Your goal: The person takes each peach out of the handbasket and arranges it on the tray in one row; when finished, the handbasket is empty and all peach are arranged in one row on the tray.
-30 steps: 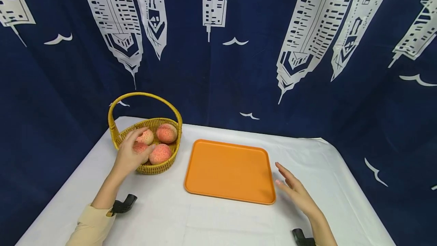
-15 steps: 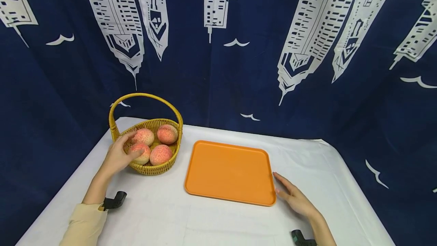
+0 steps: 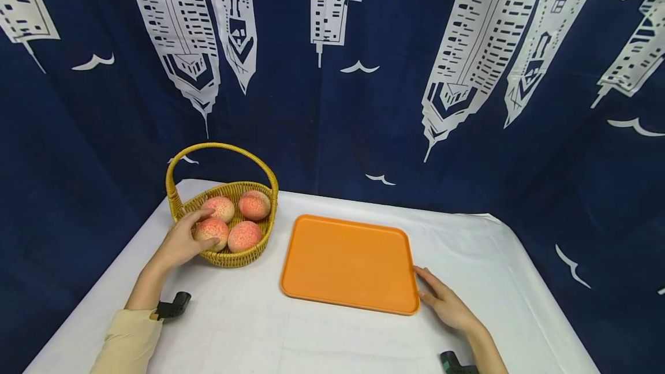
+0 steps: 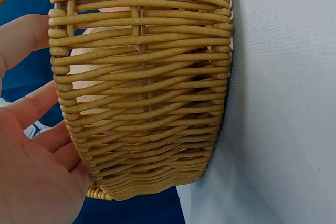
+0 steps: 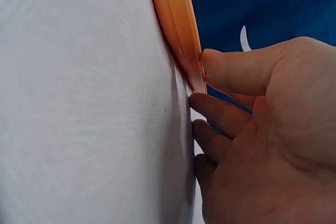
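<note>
A yellow wicker basket with a tall handle stands at the left and holds several pink-and-cream peaches. My left hand reaches over its near-left rim, fingers on the far side and thumb on the near side of the front-left peach. In the left wrist view, the basket's woven wall hides the ends of my left fingers and most of the peach. At the right end of an orange tray, my right hand rests its fingertips and thumb against the rim, the fingers only lightly bent.
Other peaches sit close by in the basket, one at the back left, one at the back right and one at the front right. A white cloth covers the table. Behind hangs a dark blue curtain with white buildings.
My left hand has come back from above the basket's middle to its left side and lowered around the front-left peach. My right hand has lowered to the tray's right edge.
</note>
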Motion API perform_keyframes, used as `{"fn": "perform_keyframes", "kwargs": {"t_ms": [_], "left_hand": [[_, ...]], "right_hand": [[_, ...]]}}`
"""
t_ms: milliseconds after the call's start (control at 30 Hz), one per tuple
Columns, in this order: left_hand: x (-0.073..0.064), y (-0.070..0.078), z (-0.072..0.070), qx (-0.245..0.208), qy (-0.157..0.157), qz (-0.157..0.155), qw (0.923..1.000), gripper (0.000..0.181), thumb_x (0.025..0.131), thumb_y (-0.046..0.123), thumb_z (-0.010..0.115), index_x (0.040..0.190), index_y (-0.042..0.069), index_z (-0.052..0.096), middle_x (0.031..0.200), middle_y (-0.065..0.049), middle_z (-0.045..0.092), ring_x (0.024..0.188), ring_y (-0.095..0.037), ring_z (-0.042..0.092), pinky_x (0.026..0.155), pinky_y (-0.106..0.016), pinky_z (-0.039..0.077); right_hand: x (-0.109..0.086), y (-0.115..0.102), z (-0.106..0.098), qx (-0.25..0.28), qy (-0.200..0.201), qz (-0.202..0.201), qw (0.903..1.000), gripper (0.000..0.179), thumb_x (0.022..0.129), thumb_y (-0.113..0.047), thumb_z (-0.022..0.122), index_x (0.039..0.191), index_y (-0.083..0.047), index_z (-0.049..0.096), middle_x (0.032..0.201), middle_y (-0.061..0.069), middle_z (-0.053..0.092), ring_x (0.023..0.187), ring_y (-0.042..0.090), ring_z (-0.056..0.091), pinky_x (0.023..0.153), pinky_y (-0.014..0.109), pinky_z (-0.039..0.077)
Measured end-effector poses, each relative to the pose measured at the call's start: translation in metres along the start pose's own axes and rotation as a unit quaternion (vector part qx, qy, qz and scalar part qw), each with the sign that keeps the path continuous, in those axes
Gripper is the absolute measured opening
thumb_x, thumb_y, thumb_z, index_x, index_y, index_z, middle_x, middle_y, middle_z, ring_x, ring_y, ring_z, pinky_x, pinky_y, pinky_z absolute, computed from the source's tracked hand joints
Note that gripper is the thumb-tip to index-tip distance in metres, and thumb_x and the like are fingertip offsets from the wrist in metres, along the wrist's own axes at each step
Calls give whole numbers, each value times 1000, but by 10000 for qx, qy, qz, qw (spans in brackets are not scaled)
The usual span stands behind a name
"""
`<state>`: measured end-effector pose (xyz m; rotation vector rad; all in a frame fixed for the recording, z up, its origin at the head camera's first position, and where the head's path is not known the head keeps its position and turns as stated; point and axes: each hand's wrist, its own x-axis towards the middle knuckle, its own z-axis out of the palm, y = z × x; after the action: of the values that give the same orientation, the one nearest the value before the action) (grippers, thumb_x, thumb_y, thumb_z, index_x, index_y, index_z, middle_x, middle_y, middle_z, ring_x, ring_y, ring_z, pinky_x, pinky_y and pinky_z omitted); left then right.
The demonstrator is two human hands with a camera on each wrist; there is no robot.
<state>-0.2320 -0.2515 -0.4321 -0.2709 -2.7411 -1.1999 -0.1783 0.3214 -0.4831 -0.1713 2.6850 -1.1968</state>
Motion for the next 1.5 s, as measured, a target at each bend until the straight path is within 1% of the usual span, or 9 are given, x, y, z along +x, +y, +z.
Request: {"fn": "perform_keyframes", "kwargs": {"t_ms": [100,333,600,867,1000,1133,1267,1400,1500], "left_hand": [[-1,-1,1,21,-15,-51,10000,69,81,12,77,139,-6,44,147,-34,35,136,-54,30,105,-68,30],[2,-3,8,228,2,-28,9997,66,79,10,78,136,-6,48,140,-30,43,129,-51,39,103,-67,34],[4,-3,11,377,7,-147,9992,69,78,11,79,136,-6,47,140,-31,42,129,-52,38,103,-67,33],[6,0,12,399,285,-64,9988,66,73,6,83,130,-9,53,132,-32,51,123,-51,45,101,-63,38],[6,0,12,342,413,-81,9985,68,72,4,83,130,-11,53,134,-34,50,126,-51,44,103,-63,38],[6,1,11,220,606,-192,9977,71,72,6,83,133,-10,52,140,-34,46,132,-51,39,107,-62,34],[4,6,8,26,1030,-227,9944,73,71,5,83,136,-7,51,143,-30,46,136,-49,37,108,-62,33],[3,13,6,-122,1499,-61,9886,72,69,-1,83,134,-7,53,140,-28,49,134,-49,39,108,-63,34],[2,20,5,-217,1658,90,9859,70,68,-3,83,132,-8,55,139,-28,50,132,-48,42,106,-63,35]], "right_hand": [[0,1,1,-54,-1,-40,10000,56,100,-14,51,152,-9,33,160,22,21,148,44,10,116,64,11],[-1,1,1,-167,39,-118,9998,56,99,-14,53,151,-9,35,159,23,23,147,46,11,115,65,12],[1,0,1,-189,-19,-44,9998,57,99,-13,52,152,-9,33,160,21,22,148,45,10,116,64,10],[0,-1,0,-227,11,-130,9997,57,98,-15,54,151,-9,35,159,22,23,147,46,11,115,65,12],[0,0,1,-213,19,-184,9996,57,98,-16,54,151,-8,35,158,22,24,146,47,12,115,65,13],[1,0,1,-174,-20,-165,9997,57,98,-17,54,151,-8,35,159,23,23,147,47,11,115,65,12],[1,-1,1,-167,-57,-117,9998,57,99,-17,53,152,-9,33,159,23,21,147,47,10,115,65,11],[2,0,1,-224,-41,-127,9997,58,99,-18,53,152,-8,33,159,23,21,146,48,10,114,65,12],[2,0,1,-207,-21,-102,9997,57,99,-16,53,152,-8,33,159,23,21,147,47,10,115,65,11]]}}
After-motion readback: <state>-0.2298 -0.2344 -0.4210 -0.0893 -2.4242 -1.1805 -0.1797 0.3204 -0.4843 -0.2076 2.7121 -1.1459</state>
